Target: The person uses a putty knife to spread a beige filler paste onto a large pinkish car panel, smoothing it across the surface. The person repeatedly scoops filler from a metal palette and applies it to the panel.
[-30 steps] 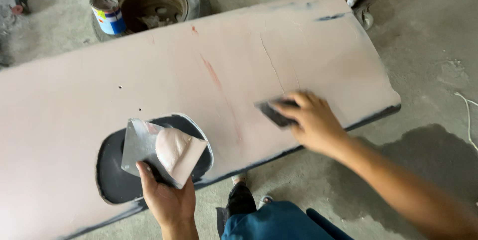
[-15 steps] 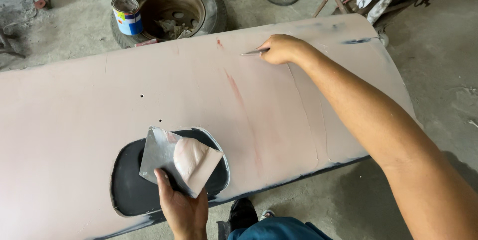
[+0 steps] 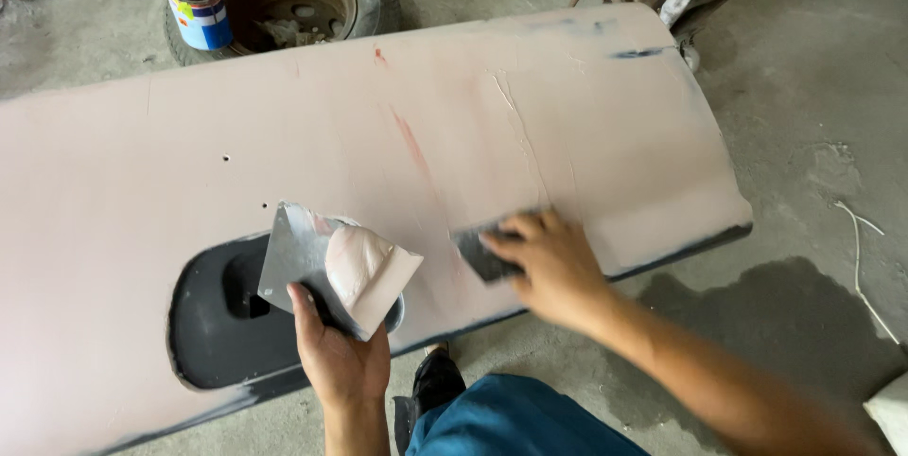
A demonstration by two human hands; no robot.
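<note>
So the right hand (image 3: pixel 553 262) is pressed flat on a dark spreader (image 3: pixel 484 254) near the pink-filler panel's (image 3: pixel 284 134) lower edge, while the left hand (image 3: pixel 336 352) grips a metal board (image 3: pixel 298 257) of putty (image 3: pixel 364 267) over the panel's dark oval cutout (image 3: pixel 213 333).

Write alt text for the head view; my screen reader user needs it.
A right hand presses a dark spreader onto a large pink-coated car panel, while the left hand holds a metal plate carrying pink filler. A paint can sits behind.
</note>
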